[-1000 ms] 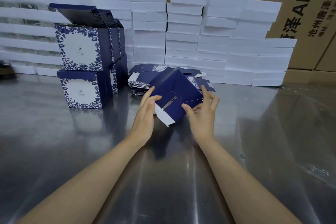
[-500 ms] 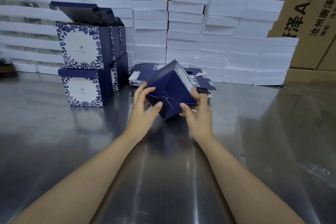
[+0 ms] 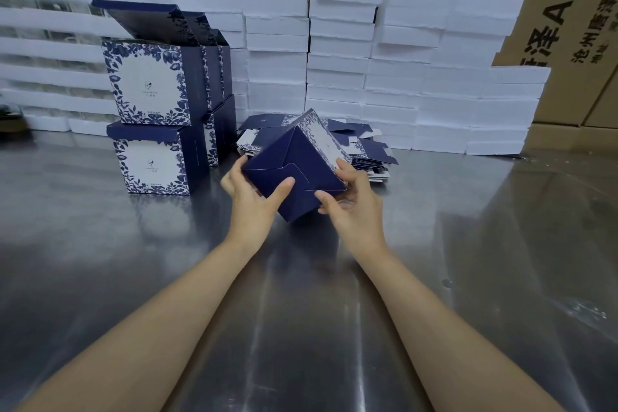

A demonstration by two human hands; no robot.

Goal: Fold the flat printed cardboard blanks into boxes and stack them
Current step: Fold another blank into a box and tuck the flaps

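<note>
A navy box with a blue-and-white floral side (image 3: pixel 296 164) is held tilted above the steel table, its closed interlocking bottom flaps facing me. My left hand (image 3: pixel 250 204) grips its left edge, thumb pressed on the bottom flap. My right hand (image 3: pixel 354 207) grips the right corner, fingers curled round it. Behind the box lies a pile of flat printed blanks (image 3: pixel 368 150). To the left stands a stack of folded boxes (image 3: pixel 150 104), two high, the upper ones with lids open.
The steel table (image 3: pixel 468 244) stretches around my arms. Stacks of white foam trays (image 3: pixel 368 70) line the back of it. Brown cartons with printed characters (image 3: pixel 565 27) stand behind them.
The box's white bottom flap has been tucked in and the bottom is now closed. Both hands have shifted their grip, and the box has turned so its base faces me.
</note>
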